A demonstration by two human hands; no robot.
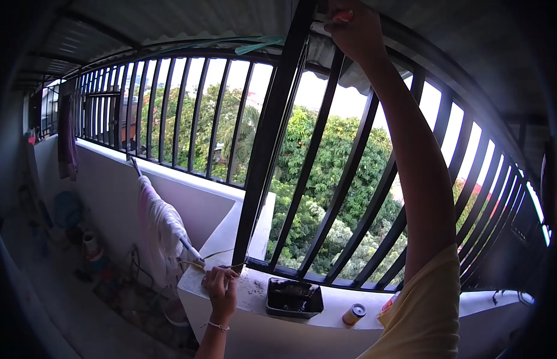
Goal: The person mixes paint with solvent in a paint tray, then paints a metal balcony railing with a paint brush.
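Note:
My right hand (356,30) is raised high, closed around the red-orange handle of a tool (344,16) near the top of a thick black post (275,119). The tool's pale end points left, toward the post. Low down, my left hand (220,281) rests on the white ledge (248,293) beside the post's base, its fingers bent together; whether anything is in them is too small to tell. To its right on the ledge stands a black tray (294,298) with dark, wet-looking contents. Farther right is a small can (354,314) with a dark lid.
Black railing bars (350,173) run along both sides above the low white wall. A pole (191,248) carrying pale cloth (161,218) reaches the ledge at left. Purple cloth (67,131) hangs farther back. Buckets and clutter lie on the floor at lower left.

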